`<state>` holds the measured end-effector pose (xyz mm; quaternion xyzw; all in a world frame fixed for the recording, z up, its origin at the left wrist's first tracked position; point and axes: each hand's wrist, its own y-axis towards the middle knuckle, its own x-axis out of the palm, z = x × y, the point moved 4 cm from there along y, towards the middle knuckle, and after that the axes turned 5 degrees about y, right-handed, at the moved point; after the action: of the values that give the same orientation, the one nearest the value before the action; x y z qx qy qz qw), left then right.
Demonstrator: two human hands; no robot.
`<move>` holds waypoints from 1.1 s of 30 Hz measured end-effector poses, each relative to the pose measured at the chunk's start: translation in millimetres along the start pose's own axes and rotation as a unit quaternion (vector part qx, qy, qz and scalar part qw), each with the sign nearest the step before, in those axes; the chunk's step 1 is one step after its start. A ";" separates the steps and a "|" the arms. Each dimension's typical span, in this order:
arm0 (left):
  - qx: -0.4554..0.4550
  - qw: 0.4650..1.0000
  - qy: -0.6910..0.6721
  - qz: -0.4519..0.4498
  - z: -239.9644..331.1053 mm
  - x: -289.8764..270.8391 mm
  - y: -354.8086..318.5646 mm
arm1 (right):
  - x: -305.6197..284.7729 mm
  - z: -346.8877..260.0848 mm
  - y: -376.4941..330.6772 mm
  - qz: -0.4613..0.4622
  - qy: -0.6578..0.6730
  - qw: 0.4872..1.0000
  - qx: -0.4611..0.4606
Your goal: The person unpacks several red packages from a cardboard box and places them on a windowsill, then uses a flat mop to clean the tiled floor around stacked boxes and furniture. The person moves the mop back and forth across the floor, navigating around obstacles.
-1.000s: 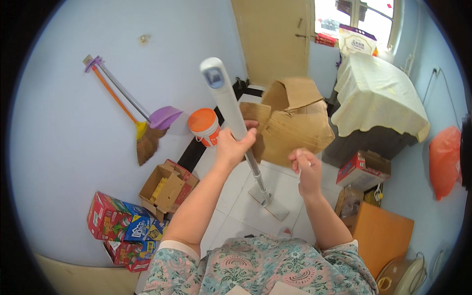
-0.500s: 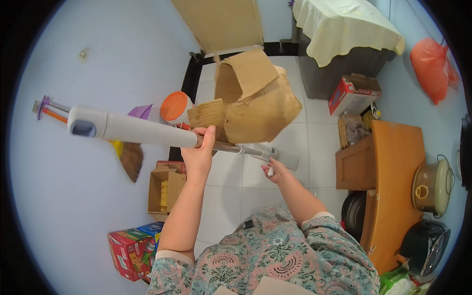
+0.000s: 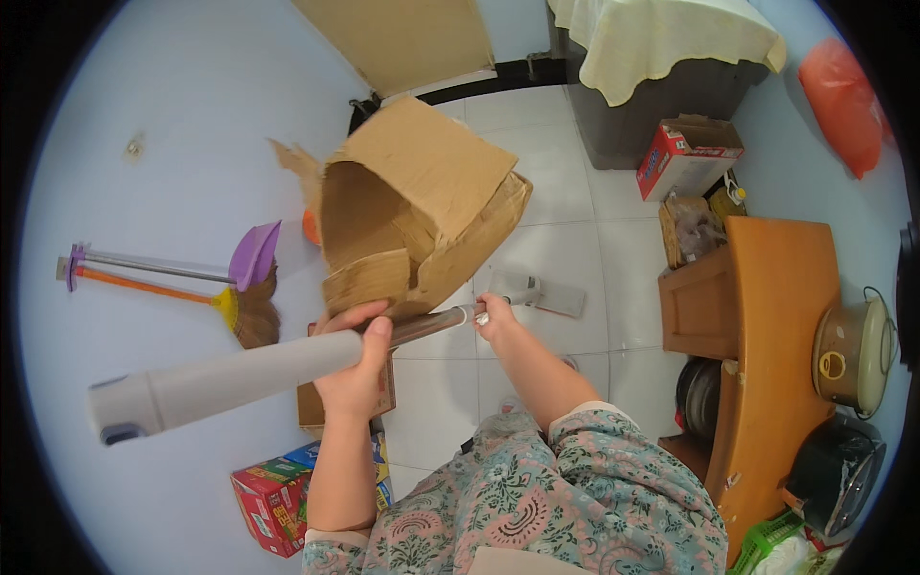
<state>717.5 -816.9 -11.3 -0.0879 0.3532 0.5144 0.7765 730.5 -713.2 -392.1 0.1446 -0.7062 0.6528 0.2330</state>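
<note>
A flat mop slants across the middle, its thick pale-grey grip (image 3: 240,374) at the lower left and its flat head (image 3: 561,298) on the tiled floor. My left hand (image 3: 353,374) is wrapped round the pole where the grip meets the metal tube, its fingers against the flap of an open, torn cardboard box (image 3: 431,163). The box hangs tilted over the pole; whether my fingers also pinch the flap, I cannot tell. Farther down, my right hand (image 3: 498,321) is closed on the metal pole. Something small and whitish shows at its fingers.
A broom (image 3: 254,311) and a purple dustpan (image 3: 254,257) hang on the left wall. Small cartons (image 3: 268,498) stand below them. On the right are a wooden cabinet (image 3: 781,335) with a pot (image 3: 848,359), a red-and-white box (image 3: 685,158) and a cloth-covered grey unit (image 3: 661,105).
The cardboard box has moved left and tilted, its opening now facing me more. The mop's grip end has dropped lower, and my right hand has moved left and closed on the pole.
</note>
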 end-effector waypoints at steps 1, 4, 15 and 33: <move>-0.008 1.000 -0.003 0.015 0.0 0.5 0.3 | 2.3 -1.4 -6.4 0.004 -0.008 1.000 -0.002; 0.004 0.995 -0.089 0.045 17.0 10.5 14.6 | 21.9 -30.8 -10.7 -0.011 0.008 0.999 -0.046; 0.025 0.993 -0.064 -0.097 38.3 96.9 37.8 | 19.6 -207.0 12.0 -0.034 -0.017 0.983 -0.181; 0.286 0.922 0.107 -0.238 50.4 88.8 17.4 | -36.7 -173.4 -141.5 0.007 -0.223 0.902 -0.370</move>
<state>745.3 -718.4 -27.0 0.0021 0.5347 0.1792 0.8258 857.9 -560.3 -283.4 0.1846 -0.9315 0.2964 0.1019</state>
